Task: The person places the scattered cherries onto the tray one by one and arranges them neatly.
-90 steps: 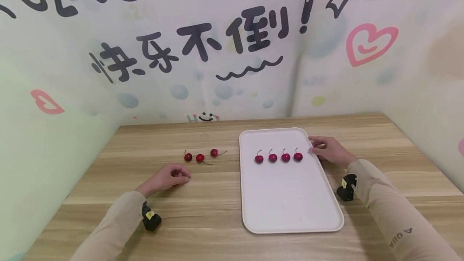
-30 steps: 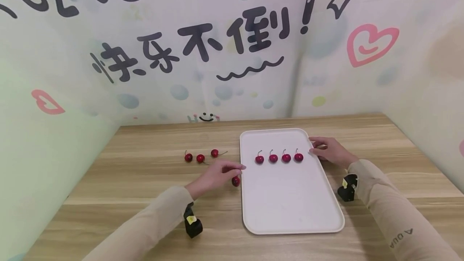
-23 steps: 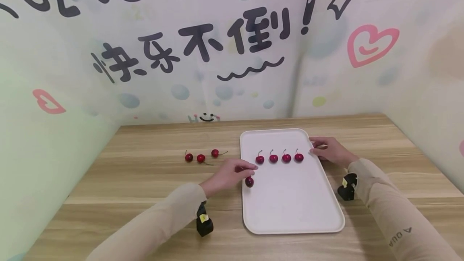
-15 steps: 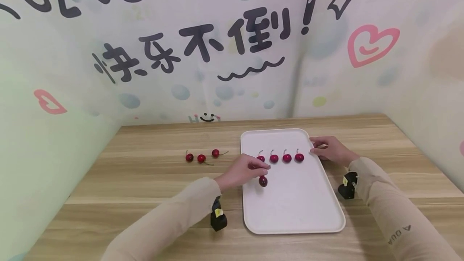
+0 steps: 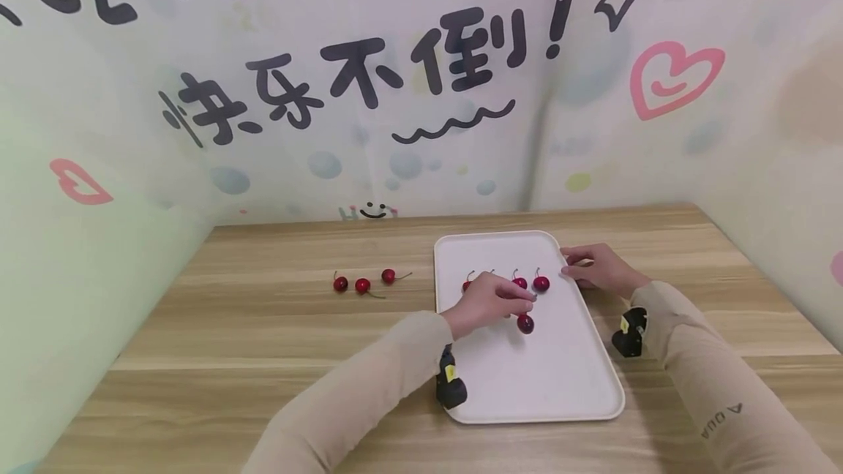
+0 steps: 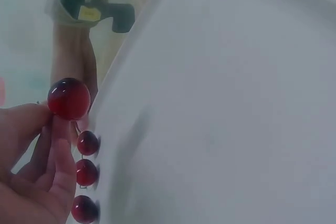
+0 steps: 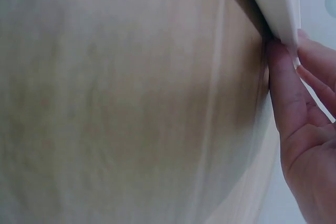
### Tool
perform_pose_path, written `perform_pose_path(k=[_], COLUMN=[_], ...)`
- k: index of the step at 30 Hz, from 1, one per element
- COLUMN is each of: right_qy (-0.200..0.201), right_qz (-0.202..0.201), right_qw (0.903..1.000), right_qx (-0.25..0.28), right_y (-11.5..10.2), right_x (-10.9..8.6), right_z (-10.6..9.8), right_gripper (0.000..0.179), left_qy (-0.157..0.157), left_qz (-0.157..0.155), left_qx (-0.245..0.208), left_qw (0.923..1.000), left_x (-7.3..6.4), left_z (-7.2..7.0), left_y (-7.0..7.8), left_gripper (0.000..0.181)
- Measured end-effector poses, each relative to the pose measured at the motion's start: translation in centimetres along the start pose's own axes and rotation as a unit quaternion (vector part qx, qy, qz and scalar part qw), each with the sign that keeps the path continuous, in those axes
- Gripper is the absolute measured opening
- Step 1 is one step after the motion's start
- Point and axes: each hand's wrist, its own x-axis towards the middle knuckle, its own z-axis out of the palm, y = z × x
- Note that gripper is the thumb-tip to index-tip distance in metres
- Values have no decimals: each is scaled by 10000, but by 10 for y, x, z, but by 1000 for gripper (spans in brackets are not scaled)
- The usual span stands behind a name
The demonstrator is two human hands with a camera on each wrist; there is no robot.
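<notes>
My left hand (image 5: 486, 303) is over the white tray (image 5: 527, 386), pinching a dark red cherry (image 5: 525, 324) near its stem. The cherry hangs under the fingertips and casts a shadow on the tray. Behind the hand, a row of cherries stands on the tray with stems up; the rightmost cherry (image 5: 541, 284) shows fully, while the left ones are partly hidden by the hand. Several of them show beside the held cherry in the left wrist view. At the tray's right edge, my right hand (image 5: 602, 271) grips the rim between thumb and fingers, as the right wrist view shows.
Left of the tray, three more cherries lie on the wooden table (image 5: 263, 357): a left one (image 5: 340, 284), a middle one (image 5: 362, 285) and a right one (image 5: 388, 276). A printed wall sheet (image 5: 296, 167) rises behind the table's back edge.
My left hand has carried the cherry rightward from the table, across the tray's left rim and over the tray, in front of the row. My right hand stays at the right rim.
</notes>
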Motion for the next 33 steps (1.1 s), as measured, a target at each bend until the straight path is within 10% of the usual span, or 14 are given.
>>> perform_pose_path(k=[14, 33], right_qy=[-65, -107], right_qz=[-102, -98], right_qw=[9999, 9998], right_qx=[106, 100], right_y=[-2, -1], right_x=[-2, -2], right_z=[-2, -1], right_gripper=[51, 53], left_qy=[271, 744], left_qz=[-687, -726], left_qx=[-66, -44], left_qw=[9972, 9946], left_x=[22, 30], left_z=[31, 50], left_y=[8, 0], left_gripper=[11, 10])
